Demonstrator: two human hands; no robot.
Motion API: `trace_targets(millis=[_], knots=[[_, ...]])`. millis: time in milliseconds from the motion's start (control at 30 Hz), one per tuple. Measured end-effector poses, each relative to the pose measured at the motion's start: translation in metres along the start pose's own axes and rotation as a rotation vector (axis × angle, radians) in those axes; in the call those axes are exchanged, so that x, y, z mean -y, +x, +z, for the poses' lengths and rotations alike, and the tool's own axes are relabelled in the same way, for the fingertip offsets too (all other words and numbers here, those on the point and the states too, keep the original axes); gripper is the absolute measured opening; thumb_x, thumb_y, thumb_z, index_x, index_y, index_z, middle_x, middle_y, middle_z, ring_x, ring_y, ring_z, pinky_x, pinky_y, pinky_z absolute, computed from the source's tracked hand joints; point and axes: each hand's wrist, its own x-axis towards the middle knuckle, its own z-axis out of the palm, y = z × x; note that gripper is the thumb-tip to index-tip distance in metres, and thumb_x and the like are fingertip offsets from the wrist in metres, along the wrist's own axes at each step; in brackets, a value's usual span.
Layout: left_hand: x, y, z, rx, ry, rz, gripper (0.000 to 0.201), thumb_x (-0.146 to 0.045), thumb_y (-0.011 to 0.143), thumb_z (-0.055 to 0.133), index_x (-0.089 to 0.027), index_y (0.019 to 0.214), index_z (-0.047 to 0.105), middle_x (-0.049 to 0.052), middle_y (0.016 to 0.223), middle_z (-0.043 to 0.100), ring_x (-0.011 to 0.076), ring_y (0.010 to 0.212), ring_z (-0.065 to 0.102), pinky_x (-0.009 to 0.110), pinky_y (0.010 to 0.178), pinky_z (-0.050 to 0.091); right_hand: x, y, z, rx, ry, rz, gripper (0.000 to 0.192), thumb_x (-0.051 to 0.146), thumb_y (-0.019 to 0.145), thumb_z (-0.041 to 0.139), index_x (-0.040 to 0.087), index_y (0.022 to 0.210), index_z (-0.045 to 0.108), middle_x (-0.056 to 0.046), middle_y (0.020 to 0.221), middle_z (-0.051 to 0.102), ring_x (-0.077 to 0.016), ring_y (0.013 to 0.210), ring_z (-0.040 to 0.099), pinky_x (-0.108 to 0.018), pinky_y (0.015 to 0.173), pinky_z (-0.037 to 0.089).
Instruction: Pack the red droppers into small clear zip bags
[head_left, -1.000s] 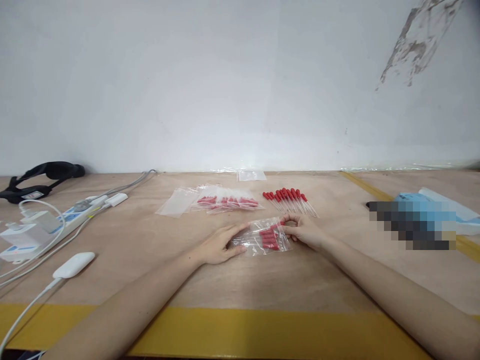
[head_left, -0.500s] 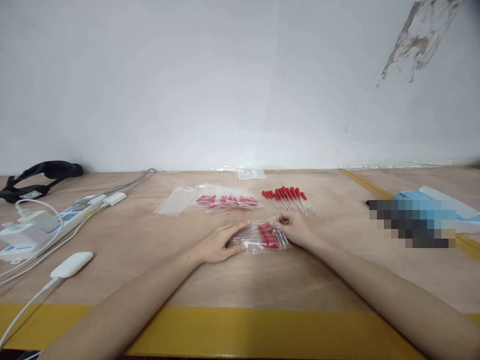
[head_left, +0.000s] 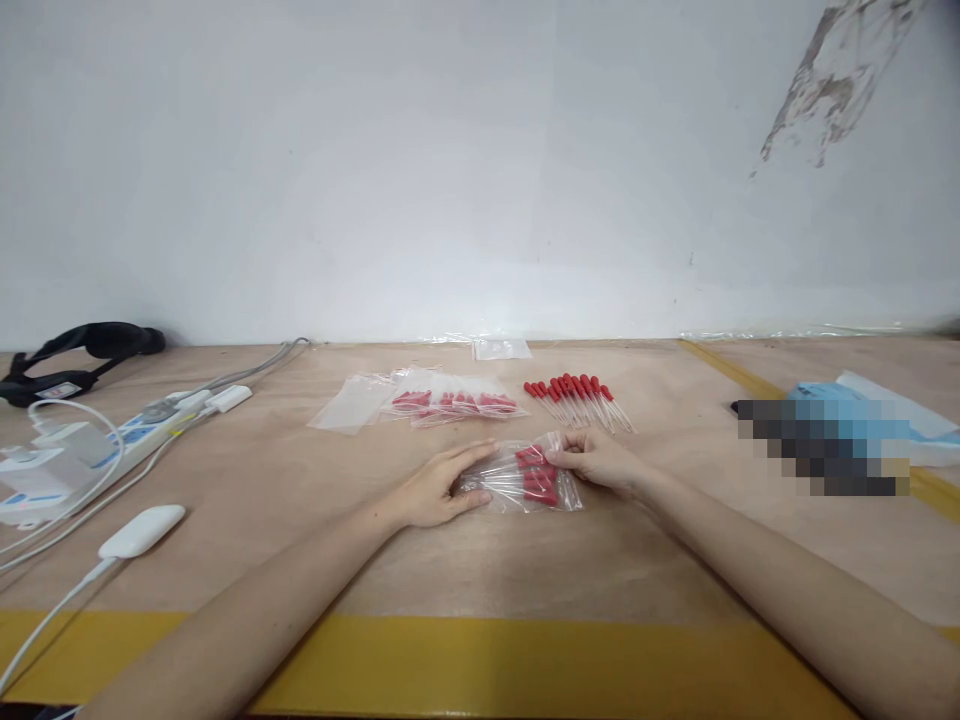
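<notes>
A clear plastic bag [head_left: 501,488] lies on the table between my hands. Inside are several droppers with red rubber bulbs [head_left: 540,486], their clear stems pointing left. My left hand [head_left: 435,488] holds the bag's left end, with the fingers on the far edge and the thumb on the near edge. At the right end, my right hand [head_left: 600,460] pinches the bag's far corner, thumb on top beside the red bulbs. Behind it, several loose droppers [head_left: 577,390] lie fanned out on the table, bulbs toward the wall.
Filled bags [head_left: 450,402] overlap behind my left hand, beside flat clear bags [head_left: 349,402]. Another small bag [head_left: 502,349] lies by the wall. A power strip [head_left: 139,430], cables and a white device [head_left: 142,532] are left. A blue packet [head_left: 817,392] and a blurred dark object [head_left: 817,445] lie right.
My right hand has shifted slightly, its thumb now over the bag's corner near the bulbs. The bag's right end has flattened and the stems show more clearly. My left hand stays put.
</notes>
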Motion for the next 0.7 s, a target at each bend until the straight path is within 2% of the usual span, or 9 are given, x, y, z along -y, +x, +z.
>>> trace_targets(millis=[100, 233, 333, 400, 500, 600, 700], knots=[[0.001, 0.000, 0.000, -0.092, 0.055, 0.007, 0.049, -0.036, 0.084, 0.050, -0.022, 0.130, 0.037, 0.007, 0.134, 0.038, 0.0226, 0.125, 0.033, 0.040, 0.103, 0.030, 0.009, -0.005, -0.007, -0.056, 0.168, 0.051, 0.017, 0.027, 0.069, 0.063, 0.014, 0.080, 0.063, -0.004, 0.071, 0.066, -0.0130, 0.062, 0.061, -0.025, 0.058, 0.050], [0.016, 0.000, -0.005, -0.316, 0.263, -0.093, 0.037, -0.036, 0.084, 0.048, -0.022, 0.118, 0.049, 0.007, 0.125, 0.046, 0.0222, 0.118, 0.040, 0.040, 0.101, 0.030, 0.025, -0.008, -0.031, -0.064, 0.387, 0.012, 0.015, 0.021, 0.076, 0.054, 0.012, 0.085, 0.062, -0.010, 0.081, 0.068, -0.0171, 0.069, 0.064, -0.030, 0.063, 0.054], [0.041, -0.001, -0.019, -0.507, 0.457, -0.295, 0.030, -0.035, 0.085, 0.044, -0.021, 0.109, 0.055, 0.007, 0.118, 0.051, 0.0240, 0.113, 0.043, 0.042, 0.098, 0.032, 0.034, 0.001, -0.045, -0.205, 0.513, -0.081, 0.015, 0.016, 0.079, 0.049, 0.013, 0.086, 0.061, -0.008, 0.081, 0.068, -0.0142, 0.068, 0.064, -0.025, 0.061, 0.054], [0.061, -0.006, -0.033, -0.578, 0.566, -0.491, 0.029, -0.031, 0.085, 0.042, -0.019, 0.108, 0.056, 0.008, 0.117, 0.052, 0.0249, 0.112, 0.043, 0.042, 0.097, 0.032, 0.037, 0.014, -0.045, -0.275, 0.638, -0.128, 0.015, 0.013, 0.080, 0.046, 0.013, 0.086, 0.060, -0.007, 0.081, 0.068, -0.0129, 0.071, 0.064, -0.023, 0.064, 0.055], [0.089, -0.019, -0.053, -0.503, 0.678, -0.841, 0.036, -0.026, 0.085, 0.037, -0.018, 0.118, 0.049, 0.008, 0.129, 0.043, 0.0244, 0.121, 0.035, 0.040, 0.101, 0.027, 0.039, 0.041, -0.027, -0.311, 0.777, -0.142, 0.013, 0.009, 0.079, 0.043, 0.014, 0.080, 0.055, -0.005, 0.075, 0.066, -0.0117, 0.074, 0.063, -0.023, 0.070, 0.054], [0.108, -0.035, -0.065, -0.446, 0.672, -0.968, 0.044, -0.030, 0.085, 0.036, -0.010, 0.123, 0.045, 0.015, 0.133, 0.037, 0.0307, 0.126, 0.026, 0.047, 0.101, 0.023, 0.041, 0.067, 0.003, -0.361, 0.784, -0.134, 0.013, 0.010, 0.081, 0.041, 0.018, 0.078, 0.049, -0.001, 0.072, 0.063, -0.0107, 0.075, 0.062, -0.024, 0.070, 0.055], [0.120, -0.045, -0.068, -0.367, 0.633, -1.021, 0.051, -0.040, 0.084, 0.036, -0.009, 0.124, 0.044, 0.018, 0.133, 0.037, 0.0352, 0.126, 0.026, 0.054, 0.098, 0.023, 0.041, 0.083, 0.030, -0.400, 0.681, -0.061, 0.013, 0.011, 0.084, 0.037, 0.020, 0.079, 0.044, 0.000, 0.075, 0.060, -0.0077, 0.077, 0.061, -0.020, 0.069, 0.054]])
